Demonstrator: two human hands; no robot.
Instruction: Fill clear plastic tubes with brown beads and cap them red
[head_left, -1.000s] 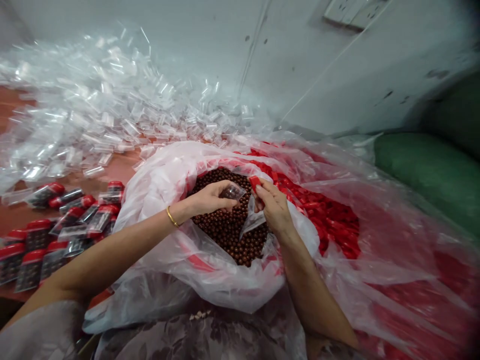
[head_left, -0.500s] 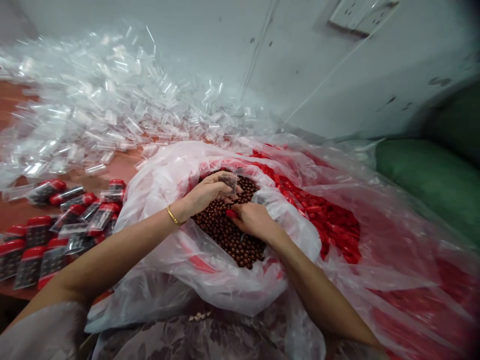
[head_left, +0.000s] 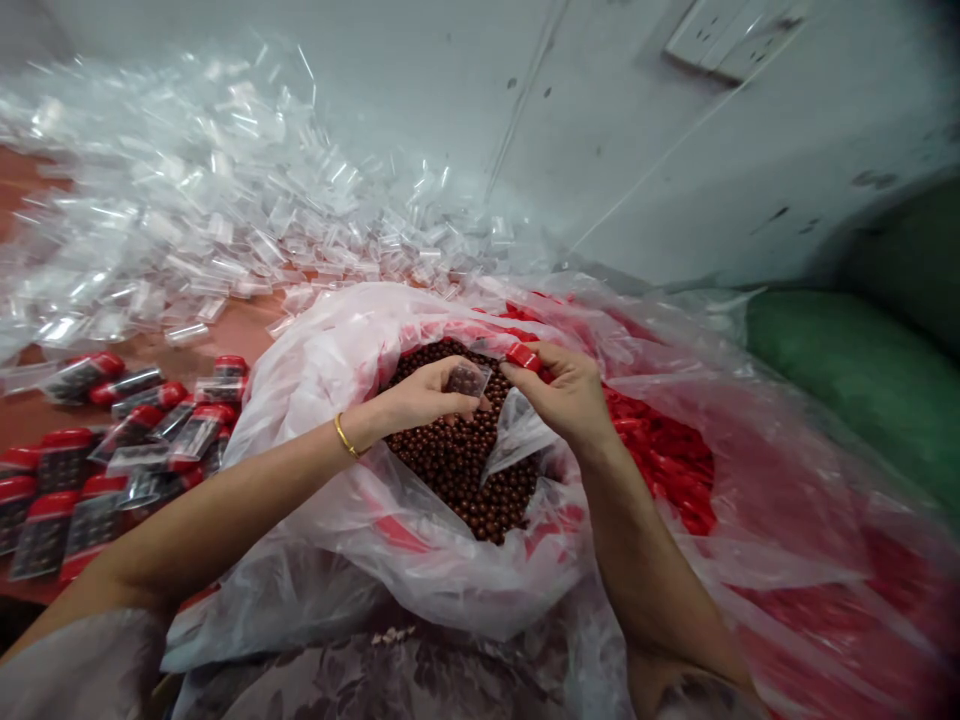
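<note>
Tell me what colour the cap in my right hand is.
The cap in your right hand is red; it shows best in the head view.

Both hands pinched, near each other.

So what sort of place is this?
It looks like a small packing workshop, perhaps a makeshift one: there's a big heap of clear containers, a mass of loose brown balls, and a cluster of filled, red-capped containers at the left.
</note>
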